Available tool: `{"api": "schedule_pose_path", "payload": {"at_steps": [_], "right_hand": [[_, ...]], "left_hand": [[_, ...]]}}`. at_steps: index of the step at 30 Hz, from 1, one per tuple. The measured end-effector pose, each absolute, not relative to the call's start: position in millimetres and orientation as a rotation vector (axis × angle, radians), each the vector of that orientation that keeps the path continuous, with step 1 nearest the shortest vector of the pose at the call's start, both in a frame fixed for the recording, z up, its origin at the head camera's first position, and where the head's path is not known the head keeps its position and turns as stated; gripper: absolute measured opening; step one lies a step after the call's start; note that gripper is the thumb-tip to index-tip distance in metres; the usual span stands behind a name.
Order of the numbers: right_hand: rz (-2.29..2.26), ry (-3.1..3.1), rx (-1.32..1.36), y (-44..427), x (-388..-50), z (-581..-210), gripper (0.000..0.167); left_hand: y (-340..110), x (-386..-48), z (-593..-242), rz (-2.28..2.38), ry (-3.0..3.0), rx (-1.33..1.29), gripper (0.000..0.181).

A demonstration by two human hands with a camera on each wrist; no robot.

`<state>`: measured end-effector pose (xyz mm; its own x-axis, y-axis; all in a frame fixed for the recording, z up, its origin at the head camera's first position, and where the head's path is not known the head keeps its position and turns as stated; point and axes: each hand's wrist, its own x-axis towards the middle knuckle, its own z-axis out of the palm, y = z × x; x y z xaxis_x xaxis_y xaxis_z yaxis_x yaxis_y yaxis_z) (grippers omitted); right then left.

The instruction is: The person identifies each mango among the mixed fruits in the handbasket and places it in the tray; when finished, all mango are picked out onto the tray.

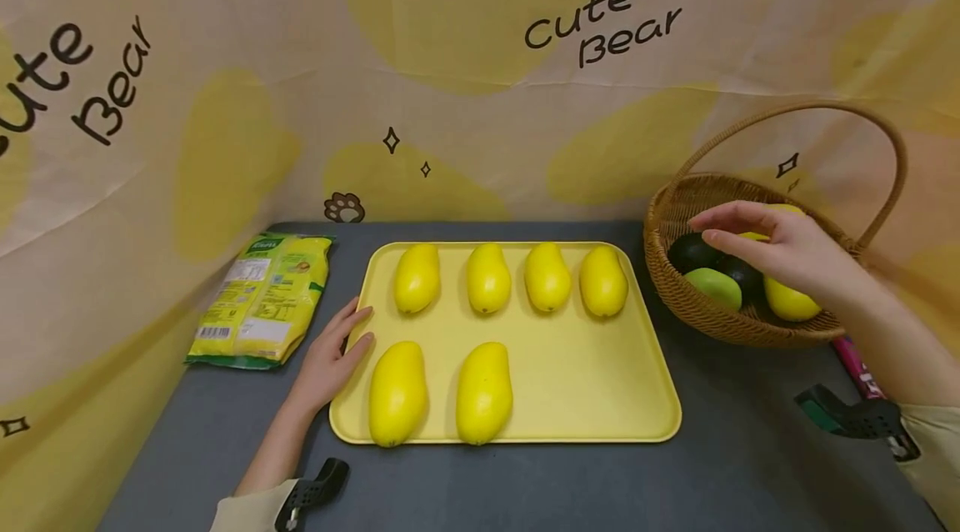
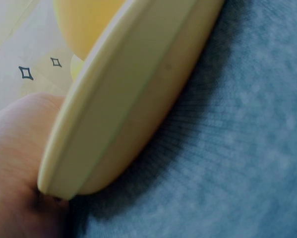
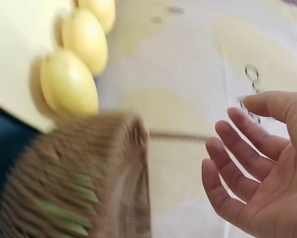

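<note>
My left hand [image 1: 332,359] rests at the left rim of a yellow tray [image 1: 577,382], thumb and fingertips touching its edge. In the left wrist view, the tray's side [image 2: 113,109] reaches down to the hand. Several yellow mangoes [image 1: 547,277] lie on the tray: a back row, plus two in front. At the right, my right hand [image 1: 795,248] hovers over a wicker basket [image 1: 675,298], fingers apart and loosely bent, holding nothing. Inside the basket are a green fruit [image 1: 714,288], dark avocado-like fruits [image 1: 692,253] and yellow mangoes [image 1: 791,300], partly hidden by the hand.
A yellow-green food packet [image 1: 262,298] lies left of the tray on the dark grey table [image 1: 480,486]. The basket's arched handle [image 1: 892,140] rises behind the right hand. Under the right forearm shows a pink item [image 1: 857,365]. A patterned cloth [image 1: 465,57] hangs behind.
</note>
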<state>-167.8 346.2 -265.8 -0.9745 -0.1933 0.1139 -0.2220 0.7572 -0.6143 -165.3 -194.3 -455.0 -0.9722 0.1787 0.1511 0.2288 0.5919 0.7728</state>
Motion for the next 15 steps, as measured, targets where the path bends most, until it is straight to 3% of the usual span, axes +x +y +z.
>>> {"api": "schedule_pose_path", "payload": {"at_steps": [8,15], "right_hand": [[0.671,-3.056,0.269,385,-206,-254,0.042],[0.438,-3.167,0.315,422,-239,-258,0.045]], "left_hand": [[-197,-164,-457,-1.345,-2.748,-0.345,0.046],[-197,-163,-458,-1.365,-2.747,-0.347,0.046]]}}
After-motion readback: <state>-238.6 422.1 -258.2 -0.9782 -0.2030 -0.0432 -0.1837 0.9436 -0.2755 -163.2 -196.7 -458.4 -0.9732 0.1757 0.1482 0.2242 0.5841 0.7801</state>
